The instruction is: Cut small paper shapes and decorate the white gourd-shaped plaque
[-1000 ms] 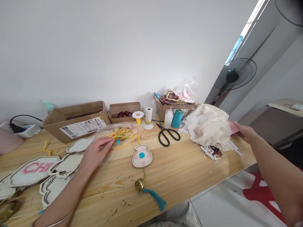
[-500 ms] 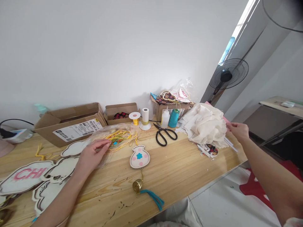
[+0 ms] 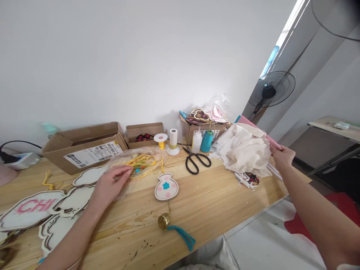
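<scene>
My right hand (image 3: 282, 155) is closed on the edge of a pink sheet (image 3: 254, 129) behind the pile of cream cloth (image 3: 243, 150). My left hand (image 3: 112, 183) rests on a clear plastic bag beside yellow cords (image 3: 143, 162), its thumb and fingers pressed together; what they hold, if anything, is too small to name. Between the hands lies a pouch-shaped ornament (image 3: 166, 191) with a blue flower, and from it hang a brass bell (image 3: 163, 221) and a teal tassel (image 3: 184, 237). Black-handled scissors (image 3: 194, 159) lie beyond it, blades partly apart.
Cardboard boxes (image 3: 84, 146) line the wall, with thread spools (image 3: 173, 142), a white bottle (image 3: 197, 141) and a teal cone of thread (image 3: 207, 141) near them. White wooden-edged shapes (image 3: 30, 210) lie at the left. A fan (image 3: 270, 92) and red stool (image 3: 334, 210) are at the right.
More of the pink sheet shows above and behind the cloth, raised by my right hand. My left hand has barely moved.
</scene>
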Demonstrator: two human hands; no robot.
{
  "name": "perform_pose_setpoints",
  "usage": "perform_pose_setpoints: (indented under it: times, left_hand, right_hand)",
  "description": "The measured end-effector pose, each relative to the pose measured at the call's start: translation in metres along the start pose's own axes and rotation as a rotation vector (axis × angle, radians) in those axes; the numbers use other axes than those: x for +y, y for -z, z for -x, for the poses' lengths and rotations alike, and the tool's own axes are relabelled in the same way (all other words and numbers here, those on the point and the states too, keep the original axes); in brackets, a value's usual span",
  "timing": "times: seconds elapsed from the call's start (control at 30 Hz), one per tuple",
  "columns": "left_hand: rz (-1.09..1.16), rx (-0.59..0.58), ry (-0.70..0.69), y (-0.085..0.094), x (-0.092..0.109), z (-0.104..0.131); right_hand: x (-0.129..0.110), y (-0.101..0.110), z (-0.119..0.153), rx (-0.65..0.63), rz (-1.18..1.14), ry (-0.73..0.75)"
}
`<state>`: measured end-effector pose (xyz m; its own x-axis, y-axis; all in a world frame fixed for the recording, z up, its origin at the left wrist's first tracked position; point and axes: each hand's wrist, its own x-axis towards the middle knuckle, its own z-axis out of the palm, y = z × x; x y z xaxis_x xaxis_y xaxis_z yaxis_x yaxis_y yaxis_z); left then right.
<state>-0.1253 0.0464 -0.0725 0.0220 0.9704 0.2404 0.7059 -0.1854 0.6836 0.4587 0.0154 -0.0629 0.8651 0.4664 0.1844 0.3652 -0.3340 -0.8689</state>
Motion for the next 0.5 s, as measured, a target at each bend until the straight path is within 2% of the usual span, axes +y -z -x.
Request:
perform_pose_setpoints:
  times: [0.23, 0.4, 0.5]
  left_hand:
    - [0.01, -0.018, 0.016, 0.002, 0.006, 0.002]
    - [0.022, -0.021, 0.022, 0.003, 0.011, 0.003]
    - [0.025, -0.024, 0.028, 0.003, 0.011, 0.004]
  right_hand:
    - [-0.009, -0.001, 0.001, 0.258, -0.248, 0.001]
    - [-0.023, 0.006, -0.009, 0.474, -0.381, 0.044]
    - [-0.035, 0.013, -0.015, 0.549, -0.43, 0.085]
